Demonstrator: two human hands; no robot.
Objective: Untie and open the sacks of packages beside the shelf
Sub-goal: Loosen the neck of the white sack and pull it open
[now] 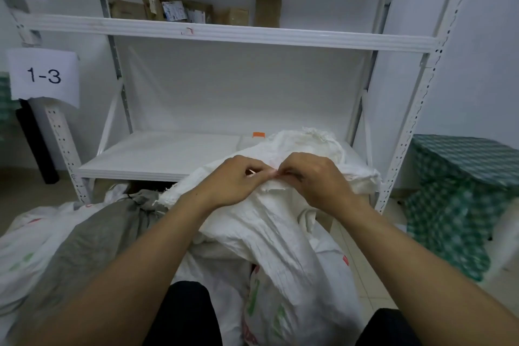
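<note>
A white woven sack (280, 236) stands in front of me, its gathered neck leaning against the lower shelf. My left hand (233, 180) and my right hand (314, 177) meet at that neck, and their fingertips pinch a thin pinkish tie (273, 174) between them. A grey sack (92, 236) with a tied neck lies to the left. Another white sack (25, 250) with green and red print lies further left. The knot itself is hidden under my fingers.
The white metal shelf (224, 34) stands right behind the sacks, cardboard packages (174, 10) on its upper board. A paper label (43, 76) reading 1-3 hangs on its left post. A green checked cloth (460, 191) covers something at the right. My dark-clad knees show at the bottom.
</note>
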